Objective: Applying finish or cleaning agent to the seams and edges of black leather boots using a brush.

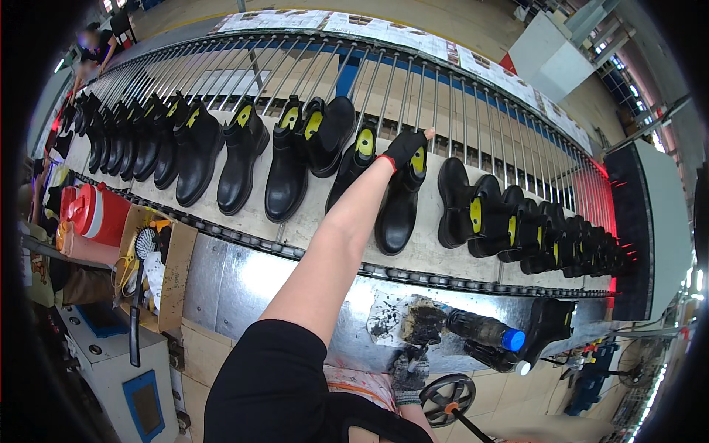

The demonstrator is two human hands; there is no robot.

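Note:
My left hand (pixel 405 148), in a black fingerless glove with a red cuff, reaches far out and grips the top of a black ankle boot (pixel 397 218) with a yellow lining. That boot lies on the pale conveyor belt (pixel 295 225) among several similar black boots, such as one to its left (pixel 284 177) and one to its right (pixel 456 207). My right hand (pixel 408 376), in a grey patterned glove, stays low near my body. It is closed around a small dark brush-like tool beside a blackened rag (pixel 402 319) on the metal ledge.
Two dark bottles (pixel 484 329), one blue-capped and one white-capped, lie on the ledge beside a lone boot (pixel 548 321). A red and white jug (pixel 92 210) and a brush (pixel 142 247) sit at left. A metal roller rack (pixel 413 88) runs behind the belt. Another person (pixel 96 44) stands far left.

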